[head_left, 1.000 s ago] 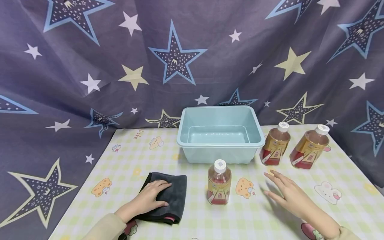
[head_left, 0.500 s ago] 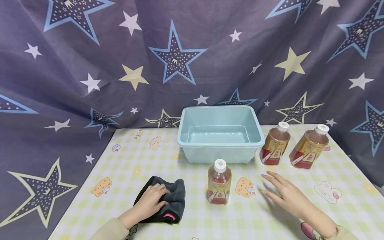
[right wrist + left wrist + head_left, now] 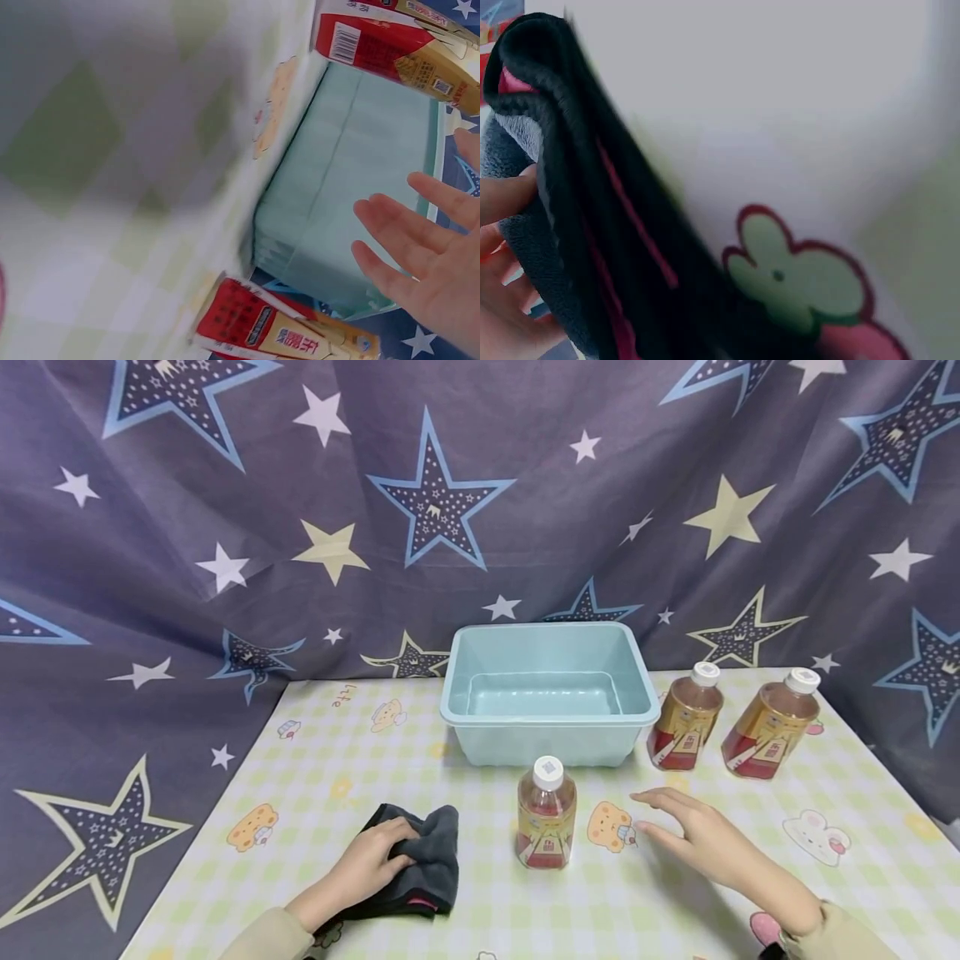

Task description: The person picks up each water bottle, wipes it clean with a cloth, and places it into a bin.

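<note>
My left hand (image 3: 369, 866) grips a folded dark grey cloth (image 3: 438, 852) on the table, left of the middle. The left wrist view shows the cloth (image 3: 570, 172) with black edging and pink inside, between the thumb and the other fingers. Right of it, a bottle (image 3: 547, 818) with a white cap, gold label and reddish lower part stands upright. My right hand (image 3: 701, 839) hovers to the right of that bottle, fingers extended and holding nothing. The right wrist view shows the same hand (image 3: 435, 247) with spread fingers, apart from the bottles.
A light blue plastic bin (image 3: 551, 739) stands behind the nearest bottle. Two similar bottles, one beside the bin (image 3: 685, 718) and one farther right (image 3: 772, 727), stand at the back. The table bears a checked cloth (image 3: 315, 810); a starry curtain (image 3: 300, 468) hangs behind.
My left fingers have curled and bunched the cloth, which was lying flatter under a spread hand. My right hand has moved left, nearer the front bottle.
</note>
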{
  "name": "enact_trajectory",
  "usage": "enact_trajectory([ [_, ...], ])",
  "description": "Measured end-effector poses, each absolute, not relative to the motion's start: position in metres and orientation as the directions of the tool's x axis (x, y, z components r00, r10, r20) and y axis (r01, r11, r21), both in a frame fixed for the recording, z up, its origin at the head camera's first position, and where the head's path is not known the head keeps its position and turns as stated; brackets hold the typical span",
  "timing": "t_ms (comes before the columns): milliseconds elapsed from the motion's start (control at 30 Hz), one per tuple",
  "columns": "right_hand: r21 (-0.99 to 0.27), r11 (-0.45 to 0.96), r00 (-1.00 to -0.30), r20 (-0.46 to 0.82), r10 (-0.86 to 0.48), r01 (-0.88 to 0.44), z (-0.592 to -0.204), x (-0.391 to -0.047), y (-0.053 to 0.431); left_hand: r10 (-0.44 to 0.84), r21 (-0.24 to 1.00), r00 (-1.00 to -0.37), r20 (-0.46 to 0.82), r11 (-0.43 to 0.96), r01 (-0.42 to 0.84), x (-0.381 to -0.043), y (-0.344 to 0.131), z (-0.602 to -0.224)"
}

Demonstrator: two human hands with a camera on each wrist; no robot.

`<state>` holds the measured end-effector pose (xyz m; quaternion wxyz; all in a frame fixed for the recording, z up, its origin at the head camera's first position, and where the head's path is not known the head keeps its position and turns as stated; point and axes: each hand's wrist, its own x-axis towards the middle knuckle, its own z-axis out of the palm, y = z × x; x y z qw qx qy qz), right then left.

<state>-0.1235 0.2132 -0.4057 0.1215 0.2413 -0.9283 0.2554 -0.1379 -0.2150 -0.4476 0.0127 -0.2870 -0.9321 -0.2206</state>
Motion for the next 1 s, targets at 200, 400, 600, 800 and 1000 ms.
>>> enact_trajectory([
  [200, -0.447, 0.718, -0.844, 0.338, -0.416, -0.533, -0.396, -0.127, 0.202, 0.498, 0.514, -0.845, 0.192, 0.682, 0.519, -0.137, -0.214, -0.443],
  [400, -0.481, 0.671, -0.825, 0.362, -0.434, -0.564, -0.387, -0.132, 0.191, 0.478, 0.579, -0.858, 0.190, 0.651, 0.491, -0.137, -0.207, -0.434],
  [600, -0.492, 0.627, -0.797, 0.405, -0.449, -0.604, -0.378, -0.136, 0.182, 0.463, 0.644, -0.862, 0.204, 0.600, 0.474, -0.139, -0.198, -0.427],
  [800, -0.536, 0.601, -0.805, 0.391, -0.445, -0.593, -0.364, -0.138, 0.170, 0.448, 0.685, -0.860, 0.243, 0.548, 0.479, -0.140, -0.190, -0.424],
  [1000, -0.572, 0.549, -0.792, 0.410, -0.452, -0.609, -0.354, -0.141, 0.159, 0.421, 0.702, -0.877, 0.233, 0.551, 0.451, -0.135, -0.179, -0.413],
])
